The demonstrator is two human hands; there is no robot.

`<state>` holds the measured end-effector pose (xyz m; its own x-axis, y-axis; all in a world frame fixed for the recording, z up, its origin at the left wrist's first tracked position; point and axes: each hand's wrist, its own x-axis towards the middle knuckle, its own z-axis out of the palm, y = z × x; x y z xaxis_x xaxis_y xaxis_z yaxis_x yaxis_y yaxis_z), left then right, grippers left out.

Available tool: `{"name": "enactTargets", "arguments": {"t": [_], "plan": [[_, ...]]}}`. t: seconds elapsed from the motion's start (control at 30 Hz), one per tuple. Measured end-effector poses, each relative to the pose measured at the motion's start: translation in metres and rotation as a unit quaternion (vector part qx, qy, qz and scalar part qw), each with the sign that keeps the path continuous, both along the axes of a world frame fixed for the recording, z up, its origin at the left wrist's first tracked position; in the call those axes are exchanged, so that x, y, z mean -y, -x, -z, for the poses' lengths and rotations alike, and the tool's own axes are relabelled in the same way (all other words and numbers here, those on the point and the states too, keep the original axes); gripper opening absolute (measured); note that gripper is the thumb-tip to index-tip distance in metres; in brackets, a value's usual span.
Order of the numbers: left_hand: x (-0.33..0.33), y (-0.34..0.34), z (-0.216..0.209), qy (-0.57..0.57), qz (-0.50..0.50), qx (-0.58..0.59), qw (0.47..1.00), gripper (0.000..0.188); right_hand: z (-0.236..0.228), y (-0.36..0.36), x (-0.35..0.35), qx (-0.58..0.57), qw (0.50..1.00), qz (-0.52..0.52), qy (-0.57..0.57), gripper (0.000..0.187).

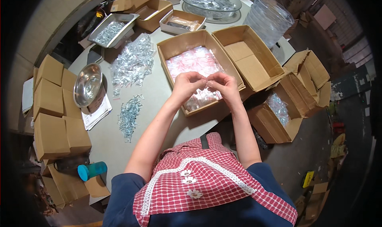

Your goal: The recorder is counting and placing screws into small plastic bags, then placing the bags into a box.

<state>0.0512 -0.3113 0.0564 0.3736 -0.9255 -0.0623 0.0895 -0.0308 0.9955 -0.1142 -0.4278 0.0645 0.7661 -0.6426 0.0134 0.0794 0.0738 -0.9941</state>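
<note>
My left hand [186, 86] and my right hand [225, 88] meet fingertip to fingertip over an open cardboard box [191, 38]. Both are closed in a pinch; whatever sits between the fingers is too small and hidden to name. Below them, the box is filled with small clear plastic bags [195, 63] with pinkish-red marks. Left of my left forearm, a loose pile of silvery screws [129, 117] lies on the table. Beyond it is a heap of small clear bags [134, 60] with metal pieces inside, and a single small bag [116, 93] lies at its near edge.
A second cardboard box [248, 64] adjoins on the right; a lower carton [274, 123] holds more bags. At left are a steel bowl [85, 86] on papers, stacked cartons [51, 111] and a teal bottle [92, 171]. Metal tray [111, 30] and clear tubs [268, 18] stand farther back.
</note>
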Motion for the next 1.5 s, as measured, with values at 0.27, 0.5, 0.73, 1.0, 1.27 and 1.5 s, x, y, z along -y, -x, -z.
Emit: {"name": "enactTargets", "arguments": {"t": [0.27, 0.5, 0.73, 1.0, 1.27, 1.5], "plan": [[0.002, 0.002, -0.001, -0.009, -0.014, 0.040, 0.999, 0.017, 0.001, 0.001, 0.002, 0.000, 1.000, -0.015, 0.013, 0.014], [0.004, 0.000, 0.005, -0.003, 0.003, 0.044, 0.999, 0.009, -0.001, 0.002, -0.001, -0.027, 0.996, -0.034, 0.079, 0.021], [0.008, 0.001, 0.012, -0.017, 0.006, 0.082, 0.997, 0.007, -0.014, 0.000, -0.008, -0.158, 0.952, -0.040, 0.259, 0.036], [0.007, 0.006, 0.007, -0.022, -0.020, 0.142, 0.989, 0.008, 0.005, -0.003, -0.012, -0.149, 0.947, 0.051, 0.279, 0.034], [0.006, 0.003, 0.021, -0.006, -0.061, 0.189, 0.980, 0.009, -0.002, -0.005, -0.015, -0.161, 0.935, 0.041, 0.312, 0.027], [0.007, 0.005, 0.014, -0.034, -0.054, 0.219, 0.974, 0.010, -0.001, -0.005, -0.018, -0.197, 0.900, 0.071, 0.382, 0.018]]}}
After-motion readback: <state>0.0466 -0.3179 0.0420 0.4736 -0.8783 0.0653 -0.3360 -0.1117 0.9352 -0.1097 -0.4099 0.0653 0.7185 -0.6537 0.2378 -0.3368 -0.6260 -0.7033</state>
